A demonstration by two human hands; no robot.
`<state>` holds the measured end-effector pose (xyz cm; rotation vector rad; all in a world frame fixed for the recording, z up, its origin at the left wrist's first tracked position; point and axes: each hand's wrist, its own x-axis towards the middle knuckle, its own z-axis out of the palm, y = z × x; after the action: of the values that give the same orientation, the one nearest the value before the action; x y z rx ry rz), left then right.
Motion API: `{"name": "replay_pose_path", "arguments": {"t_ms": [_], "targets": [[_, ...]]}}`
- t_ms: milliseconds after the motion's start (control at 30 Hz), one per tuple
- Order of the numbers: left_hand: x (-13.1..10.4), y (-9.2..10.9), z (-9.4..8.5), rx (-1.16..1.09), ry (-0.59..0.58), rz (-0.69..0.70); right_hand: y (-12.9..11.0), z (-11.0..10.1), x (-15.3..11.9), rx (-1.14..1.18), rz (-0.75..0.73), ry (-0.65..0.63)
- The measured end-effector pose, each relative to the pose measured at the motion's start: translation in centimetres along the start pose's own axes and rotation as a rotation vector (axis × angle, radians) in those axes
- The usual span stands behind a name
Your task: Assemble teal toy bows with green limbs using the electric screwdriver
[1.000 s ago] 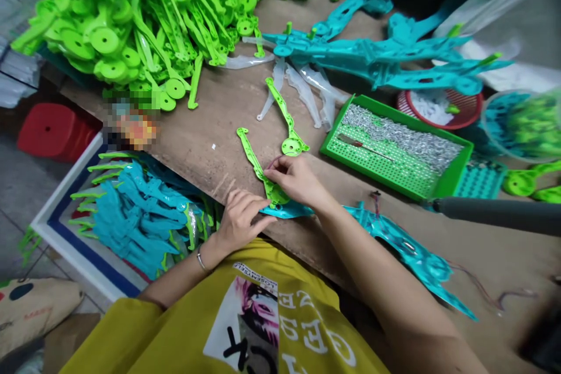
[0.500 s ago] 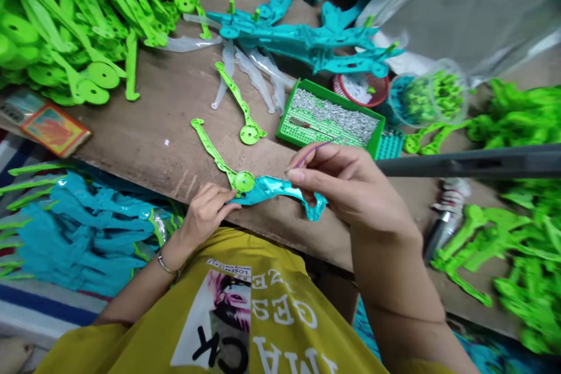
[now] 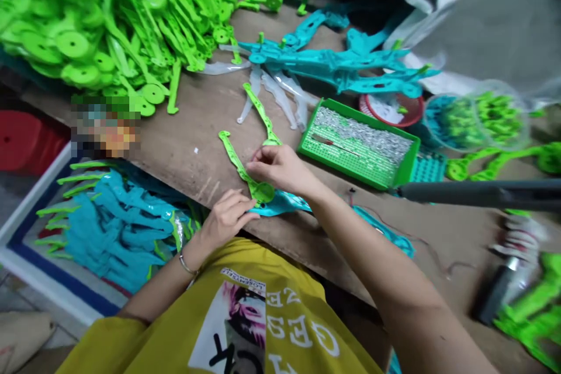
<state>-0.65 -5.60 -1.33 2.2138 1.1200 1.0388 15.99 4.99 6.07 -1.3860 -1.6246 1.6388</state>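
My left hand (image 3: 228,214) is closed at the near table edge, its fingertips gripping the left end of a blue plastic part (image 3: 287,203). A lime-green plastic arm (image 3: 235,159) lies with its round disc end on that part, beside my left fingertips. My right hand (image 3: 280,168) hovers over the green arm, thumb and fingers pinched on a thin reddish wire (image 3: 255,157), of which only a little shows. A second green arm (image 3: 260,110) lies just beyond, its disc partly hidden by my right hand. My right forearm covers part of the blue piece.
Beyond my right hand stands a green tray (image 3: 359,146) of small metal pieces with a screwdriver (image 3: 328,142) in it. Green parts (image 3: 131,23) are heaped far left; blue parts (image 3: 307,58) lie at the back. A dark bar (image 3: 482,193) juts in from the right.
My right hand has moved left with the wire, from above the blue part's right end to above the green arm. My left hand keeps its hold. The view has shifted left.
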Motion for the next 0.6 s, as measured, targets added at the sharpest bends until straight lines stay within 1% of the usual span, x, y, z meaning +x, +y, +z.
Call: {"name": "replay_pose_path", "arguments": {"t_ms": [133, 233, 367, 600], "targets": [[-0.5, -0.2, 0.1, 0.012, -0.010, -0.018, 2.8, 0.5, 0.2, -0.073, 0.063, 0.073], [-0.7, -0.3, 0.1, 0.012, -0.019, -0.027, 3.7, 1.2, -0.1, -0.106, 0.071, 0.092], [-0.7, -0.3, 0.1, 0.000, -0.028, -0.026, 4.0, 2.2, -0.1, -0.147, 0.062, 0.149], [-0.6, -0.4, 0.2, -0.009, -0.023, -0.033, 3.9, 2.9, 0.1, -0.334, 0.061, 0.196]]}}
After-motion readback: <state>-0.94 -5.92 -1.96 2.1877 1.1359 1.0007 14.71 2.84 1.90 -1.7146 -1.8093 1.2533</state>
